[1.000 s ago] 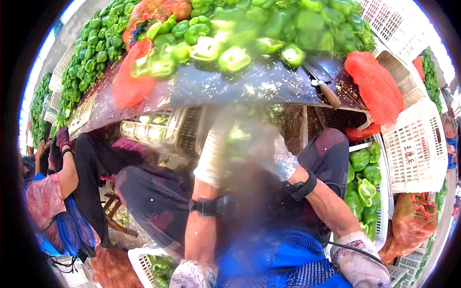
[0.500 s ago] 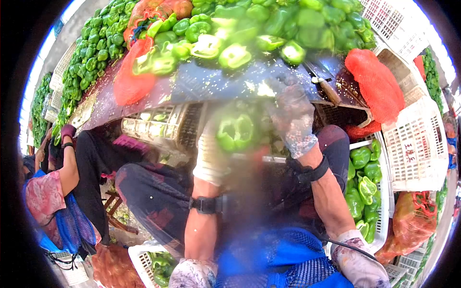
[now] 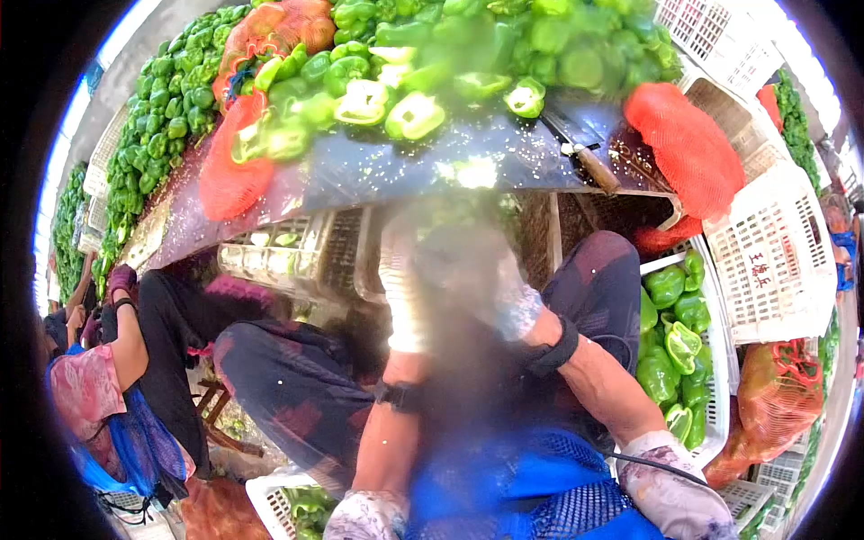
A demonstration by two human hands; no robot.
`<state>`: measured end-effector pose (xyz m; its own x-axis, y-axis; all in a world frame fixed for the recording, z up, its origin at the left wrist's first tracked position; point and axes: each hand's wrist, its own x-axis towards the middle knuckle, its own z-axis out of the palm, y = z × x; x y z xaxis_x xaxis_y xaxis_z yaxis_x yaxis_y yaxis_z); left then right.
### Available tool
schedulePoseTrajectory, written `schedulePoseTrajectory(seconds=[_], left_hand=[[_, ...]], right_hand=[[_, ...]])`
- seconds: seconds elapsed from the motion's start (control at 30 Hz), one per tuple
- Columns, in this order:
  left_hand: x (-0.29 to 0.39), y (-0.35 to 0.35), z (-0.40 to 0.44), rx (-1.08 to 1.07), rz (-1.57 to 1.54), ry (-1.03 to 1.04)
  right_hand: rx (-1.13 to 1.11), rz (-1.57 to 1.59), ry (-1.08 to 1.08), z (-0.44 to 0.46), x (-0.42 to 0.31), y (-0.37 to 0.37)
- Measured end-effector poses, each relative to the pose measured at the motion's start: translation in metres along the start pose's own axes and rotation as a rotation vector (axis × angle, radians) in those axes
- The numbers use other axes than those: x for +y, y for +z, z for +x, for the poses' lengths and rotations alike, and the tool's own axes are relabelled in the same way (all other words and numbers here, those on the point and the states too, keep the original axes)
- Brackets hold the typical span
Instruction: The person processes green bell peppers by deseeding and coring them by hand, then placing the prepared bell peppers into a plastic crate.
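Note:
In a white glove, my left hand (image 3: 405, 283) is low in front of the dark table (image 3: 351, 166); a blurred smear hides its fingers. Close to its right is my right hand (image 3: 515, 301), in a patterned glove, its fingers also lost in the blur. Whatever lies between the hands cannot be made out. Beyond them, cut green peppers (image 3: 415, 116) lie along the near side of a large pepper pile (image 3: 576, 54). A knife with a wooden handle (image 3: 597, 171) rests on the table's right part.
Red mesh bags lie at the table's left (image 3: 236, 171) and right (image 3: 688, 148). A white crate of peppers (image 3: 717, 396) stands beside my right leg. More white crates (image 3: 769, 256) are stacked at right. Another person (image 3: 90, 382) sits at far left.
My right hand was over the table's edge half a second ago and has come back down beside my left hand. The pepper seen at my left hand is now hidden. The view has shifted slightly.

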<state>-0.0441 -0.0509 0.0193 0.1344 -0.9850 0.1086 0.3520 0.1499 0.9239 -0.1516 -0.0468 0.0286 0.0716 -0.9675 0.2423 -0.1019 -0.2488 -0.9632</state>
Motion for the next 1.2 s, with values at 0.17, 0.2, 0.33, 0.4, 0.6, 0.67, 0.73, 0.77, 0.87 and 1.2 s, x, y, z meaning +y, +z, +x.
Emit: schedulePoseTrajectory(seconds=[0.17,0.2,0.33,0.4,0.6,0.67,0.73,0.77,0.87,1.2], left_hand=[[0.037,-0.002,-0.001,0.02,-0.663,-0.377],[0.027,-0.004,0.003,0.023,-0.418,-0.178],[0.013,0.01,-0.007,0.013,0.106,0.188],[0.009,0.004,-0.009,-0.054,0.35,0.243],[-0.009,0.018,0.013,-0.009,-0.18,-0.087],[-0.011,0.021,0.022,-0.109,0.059,-0.11],[-0.004,0.032,0.037,-0.024,0.205,-0.071],[0.003,0.045,0.041,-0.007,0.248,-0.068],[-0.022,0.048,0.077,-0.241,1.036,0.253],[-0.029,0.023,0.2,0.252,1.134,0.257]], right_hand=[[-0.031,-0.176,0.153,0.014,-0.025,-0.04],[-0.061,0.023,0.261,0.009,-0.028,-0.035],[0.035,0.131,0.035,-0.011,-0.031,0.002],[0.168,0.175,0.143,-0.008,-0.016,-0.004],[-0.093,-1.521,-0.133,0.007,-0.02,-0.02],[0.1,-1.342,-0.338,-0.012,0.001,-0.034],[0.192,-1.059,-0.277,-0.012,-0.007,-0.067],[0.241,-0.914,-0.26,-0.013,-0.012,-0.083],[0.525,-0.918,-0.02,-0.042,-0.061,-0.14],[0.634,-1.161,0.338,-0.123,-0.043,-0.225]])
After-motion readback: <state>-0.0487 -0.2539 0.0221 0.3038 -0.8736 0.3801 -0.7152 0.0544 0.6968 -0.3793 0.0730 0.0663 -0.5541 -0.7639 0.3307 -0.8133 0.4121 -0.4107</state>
